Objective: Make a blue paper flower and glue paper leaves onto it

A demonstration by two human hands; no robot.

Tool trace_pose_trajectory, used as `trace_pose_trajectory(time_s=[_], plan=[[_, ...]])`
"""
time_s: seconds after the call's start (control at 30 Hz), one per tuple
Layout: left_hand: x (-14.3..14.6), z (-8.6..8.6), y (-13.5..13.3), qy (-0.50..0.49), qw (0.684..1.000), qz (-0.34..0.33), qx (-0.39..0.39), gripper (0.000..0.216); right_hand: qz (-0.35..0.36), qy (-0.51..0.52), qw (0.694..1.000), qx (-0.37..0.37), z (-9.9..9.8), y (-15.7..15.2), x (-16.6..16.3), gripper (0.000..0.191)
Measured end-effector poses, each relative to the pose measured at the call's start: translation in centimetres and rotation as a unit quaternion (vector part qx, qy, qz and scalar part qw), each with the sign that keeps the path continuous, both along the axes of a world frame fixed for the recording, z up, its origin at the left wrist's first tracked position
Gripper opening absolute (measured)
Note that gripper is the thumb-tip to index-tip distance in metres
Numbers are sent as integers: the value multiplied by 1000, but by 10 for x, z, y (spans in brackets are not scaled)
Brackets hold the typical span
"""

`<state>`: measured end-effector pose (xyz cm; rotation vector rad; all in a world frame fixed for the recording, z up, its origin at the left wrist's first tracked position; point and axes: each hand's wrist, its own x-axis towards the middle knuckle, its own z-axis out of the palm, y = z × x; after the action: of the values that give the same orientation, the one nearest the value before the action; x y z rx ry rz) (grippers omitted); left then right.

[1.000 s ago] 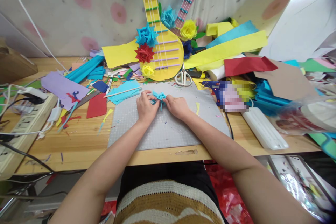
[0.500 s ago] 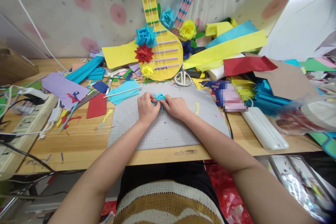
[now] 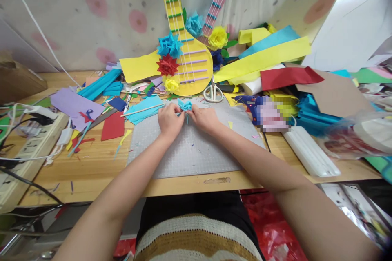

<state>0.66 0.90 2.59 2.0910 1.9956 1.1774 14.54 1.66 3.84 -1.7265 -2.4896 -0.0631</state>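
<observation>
Left hand and right hand: both pinching light-blue crumpled-paper bloom | position: above grey gridded cutting mat, near its far edge | progress: petals bunched; shaping judged incomplete, bloom not yet set down

No words, numbers or brand names are showing legibly. Dark marks are running along a white pen on the counter, looking too small to read, and a block of pixels is masking the area beside the blue glue gun. Reddish patches on a plastic bag at right are appearing too blurred to make out.
</observation>
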Motion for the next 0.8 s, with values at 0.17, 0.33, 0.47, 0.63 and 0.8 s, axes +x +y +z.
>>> trace_pose_trajectory(time_s=[0.17,0.33,0.47,0.63,0.8], plan=[[5,-3,18,7,999,32,-22,19,5,-8,1000,4,-4,17,-4,48],[5,-13,18,29,998,27,-53,20,-7,-15,1000,-26,-15,12,-7,44],[6,-12,13,23,997,30,-64,20,-30,-13,999,-32,-14,5,-10,41],[8,-11,10,16,997,36,-68,19,-22,-2,999,-37,-11,4,-11,39],[7,-15,12,19,999,30,-39,20,-3,-8,998,-62,-9,5,-10,40]])
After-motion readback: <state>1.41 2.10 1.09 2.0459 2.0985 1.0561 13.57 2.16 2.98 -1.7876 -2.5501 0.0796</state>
